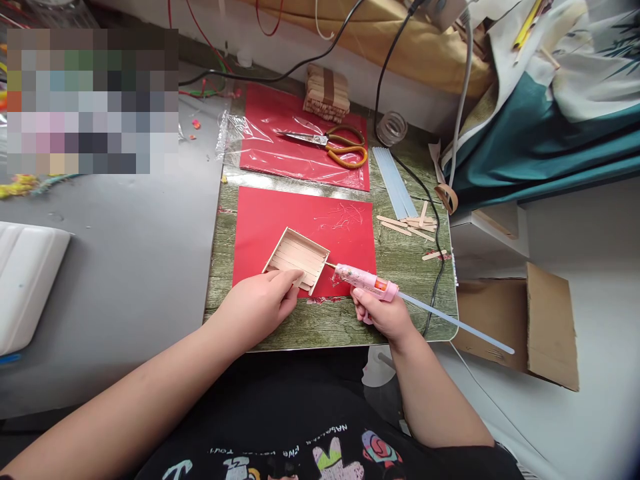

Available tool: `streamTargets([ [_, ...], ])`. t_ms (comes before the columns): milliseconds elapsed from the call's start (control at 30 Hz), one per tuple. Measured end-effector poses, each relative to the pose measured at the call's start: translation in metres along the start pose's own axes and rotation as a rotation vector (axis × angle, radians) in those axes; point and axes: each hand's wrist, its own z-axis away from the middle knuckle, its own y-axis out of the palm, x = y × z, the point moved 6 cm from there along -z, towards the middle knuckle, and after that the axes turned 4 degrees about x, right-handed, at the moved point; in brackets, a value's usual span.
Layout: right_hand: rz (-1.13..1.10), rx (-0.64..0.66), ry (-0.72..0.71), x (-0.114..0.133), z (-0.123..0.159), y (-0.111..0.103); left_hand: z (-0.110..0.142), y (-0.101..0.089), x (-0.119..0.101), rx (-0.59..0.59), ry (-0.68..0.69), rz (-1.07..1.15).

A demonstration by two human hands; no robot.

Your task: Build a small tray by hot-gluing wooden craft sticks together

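A small shallow tray of wooden craft sticks [300,255], with low raised edges, lies tilted on a red sheet [270,210]. My left hand [265,297] grips its near side, thumb and fingers closed there; they hide part of that edge. In my right hand [383,310] is a pink hot glue gun [361,279], fingers wrapped round its handle. The gun's metal nozzle is at the tray's right edge; whether it touches I cannot tell. A long translucent glue stick [460,325] sticks out of the gun's back.
Behind lie scissors [333,145] on a wrapped red pack [265,147] and a bundle of craft sticks [327,92]. To the right are glue sticks [393,180], loose craft sticks [423,223], a glass jar [392,128] and a black cable [434,220]. A cardboard box [550,327] stands beyond the table's right edge.
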Motion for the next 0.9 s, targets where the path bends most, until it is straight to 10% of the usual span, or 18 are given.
streamTargets([
  [900,-0.007,0.027,-0.015,-0.0013,-0.0009,-0.0013,-0.0011,-0.0006,-0.001,-0.002,0.004,-0.018],
])
